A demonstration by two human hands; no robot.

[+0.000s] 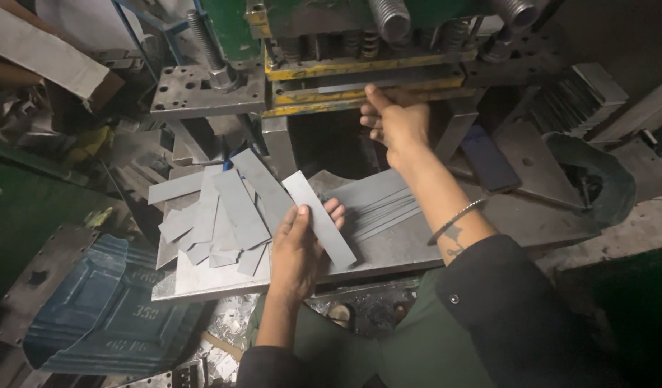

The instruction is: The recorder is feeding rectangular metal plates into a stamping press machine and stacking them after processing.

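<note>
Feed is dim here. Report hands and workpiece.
Left hand grips a grey metal strip over the bench plate. Right hand reaches into the press slot. Loose strips piled left.

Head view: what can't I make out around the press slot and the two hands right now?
- Right hand: fingertips reach into the press slot; whether they pinch a strip is hidden by the hand itself and blur.
- Left hand: holds a grey metal strip; the palm covers its lower edge.
- Press: its top is cut off by the upper frame edge.
- Opening under the slot: too dark to read.
</note>
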